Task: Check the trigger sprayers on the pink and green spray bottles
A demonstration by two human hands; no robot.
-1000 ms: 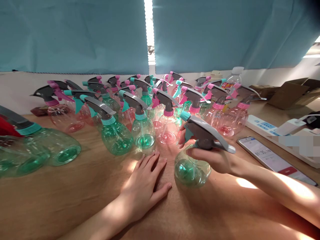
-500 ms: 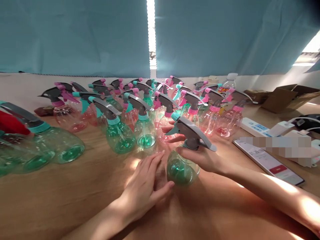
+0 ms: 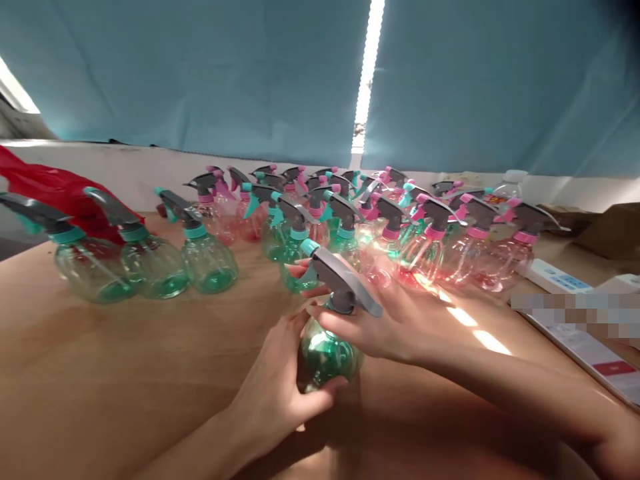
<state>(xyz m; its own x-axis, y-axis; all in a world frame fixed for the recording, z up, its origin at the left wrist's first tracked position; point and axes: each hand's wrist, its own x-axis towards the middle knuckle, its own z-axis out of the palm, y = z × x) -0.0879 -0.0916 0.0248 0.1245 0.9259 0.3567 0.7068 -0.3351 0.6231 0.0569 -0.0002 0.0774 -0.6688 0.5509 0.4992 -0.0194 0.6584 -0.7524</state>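
Note:
A green see-through spray bottle [image 3: 327, 350] with a grey trigger head [image 3: 343, 280] and teal nozzle stands on the wooden table [image 3: 125, 360]. My left hand [image 3: 277, 393] cups the bottle's round body from the left, fingers curled round it. My right hand [image 3: 385, 320] grips the neck just below the grey trigger head, fingers wrapped round it. Both forearms reach in from the bottom edge.
Several more spray bottles, green [image 3: 207, 257] and pink [image 3: 470, 250], crowd the back of the table. A red bag [image 3: 60, 190] lies at the far left. A phone [image 3: 595, 353] and a white power strip [image 3: 555, 277] lie at the right. Blue curtains hang behind.
My right hand carried the green bottle leftward to the table's middle. My left hand lifted from lying flat on the table and closed round the bottle's body. The view swung left.

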